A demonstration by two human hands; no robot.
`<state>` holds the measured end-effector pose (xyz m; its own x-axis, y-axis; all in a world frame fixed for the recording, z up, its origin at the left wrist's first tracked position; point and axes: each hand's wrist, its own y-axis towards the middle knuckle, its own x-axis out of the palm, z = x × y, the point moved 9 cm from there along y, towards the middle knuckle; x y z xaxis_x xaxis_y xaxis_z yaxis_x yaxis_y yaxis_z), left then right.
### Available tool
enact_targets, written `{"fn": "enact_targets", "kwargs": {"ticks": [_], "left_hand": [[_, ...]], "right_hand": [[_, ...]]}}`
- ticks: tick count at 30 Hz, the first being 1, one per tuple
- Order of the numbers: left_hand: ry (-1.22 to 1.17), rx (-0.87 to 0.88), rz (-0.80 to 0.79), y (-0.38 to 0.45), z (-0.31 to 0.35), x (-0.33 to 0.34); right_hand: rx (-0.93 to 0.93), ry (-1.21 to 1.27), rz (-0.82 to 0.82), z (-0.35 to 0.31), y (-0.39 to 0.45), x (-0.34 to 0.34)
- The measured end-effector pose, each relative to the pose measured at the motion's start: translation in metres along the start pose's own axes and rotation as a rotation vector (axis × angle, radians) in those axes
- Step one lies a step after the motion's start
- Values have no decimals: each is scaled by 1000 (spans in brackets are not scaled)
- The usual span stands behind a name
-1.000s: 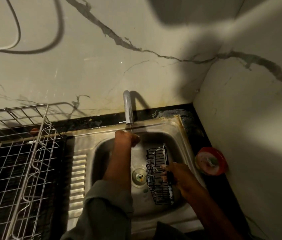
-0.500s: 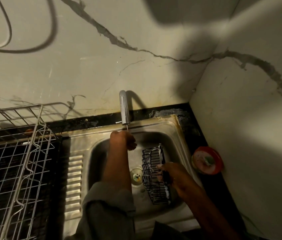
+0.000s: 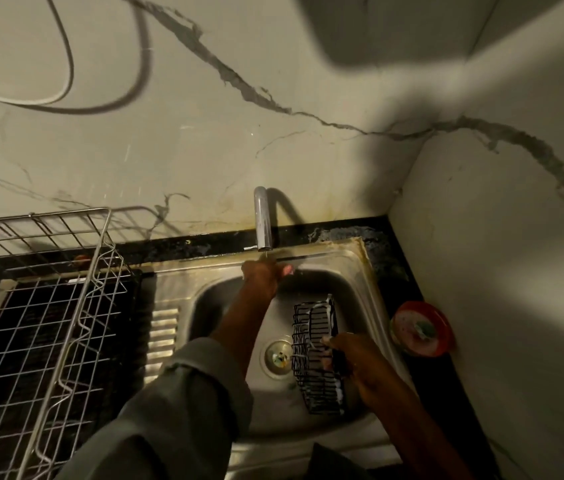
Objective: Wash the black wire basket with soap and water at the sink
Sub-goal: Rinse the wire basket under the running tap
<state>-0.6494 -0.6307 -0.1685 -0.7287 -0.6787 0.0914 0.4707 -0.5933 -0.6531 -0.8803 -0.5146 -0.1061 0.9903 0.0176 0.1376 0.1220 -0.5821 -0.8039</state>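
black wire basket [image 3: 318, 355] down in the steel sink [image 3: 360, 271], lower middle of the frame, streaked with white suds, just right of the drain [image 3: 277, 356]. right hand [image 3: 349, 355] gripping its right edge, fingers curled round the wire. left hand [image 3: 263, 271] up under the tap [image 3: 262, 220], fingers curled, can't tell if holding anything. silver dish rack [image 3: 48, 306] on the left, red tub [image 3: 420, 329] on the right of the table.

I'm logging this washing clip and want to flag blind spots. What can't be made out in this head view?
- Left hand: under the faucet; whether it holds anything is hidden by the hand's own back.
- Water flow: too thin and dim to confirm.
- Black wire basket: its right side is covered by the right hand.
- Red tub: contents blurred.
- Dish rack: cut off by the left edge.
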Motion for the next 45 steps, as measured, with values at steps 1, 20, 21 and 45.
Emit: {"fn": "enact_targets", "kwargs": {"ticks": [1,20,21,45], "left_hand": [[119,23,13,-2,6,2],[427,83,-243,-48,-34,-30],[424,37,-239,-46,-44,-39],[137,357,-268,-94,12,-101]], "right_hand": [[-6,-6,12,1,0,-3],[-156,115,1,-30,17,-1],[-161,116,-12,-35,17,1],[-747,-927,131,-133,5,96]]}}
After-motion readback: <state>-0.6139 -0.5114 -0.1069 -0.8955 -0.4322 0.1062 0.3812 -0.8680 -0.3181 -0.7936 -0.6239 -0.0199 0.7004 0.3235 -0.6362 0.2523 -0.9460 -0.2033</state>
